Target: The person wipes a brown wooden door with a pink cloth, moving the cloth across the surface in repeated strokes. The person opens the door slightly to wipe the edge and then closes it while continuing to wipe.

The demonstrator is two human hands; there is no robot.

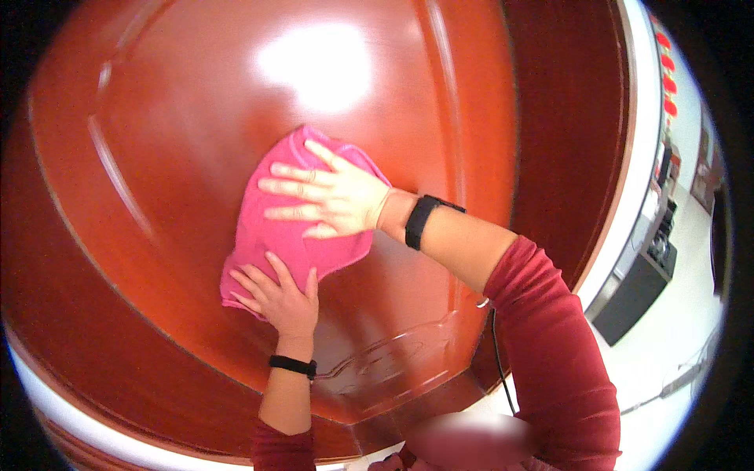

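Observation:
A pink cloth (259, 235) lies spread against a glossy reddish-brown door panel (194, 147), probably wood. My right hand (330, 194) presses flat on the cloth's upper part, fingers spread and pointing left. Lower down, my left hand (283, 297) rests on the cloth's bottom left part, its fingers apart. Neither hand grips the cloth; both palms face the panel, hidden from view. Black bands circle both wrists, the right band (419, 222) and the left band (293, 365). A bright light reflection shows above the cloth.
Raised moulding (445, 70) runs along the panel, with carved ornament (389, 353) near its bottom. A dark brown frame (568, 118) surrounds it. To the right, a dark desk (633, 300) stands on a pale floor (665, 359). A black cable (500, 365) hangs beside my right sleeve.

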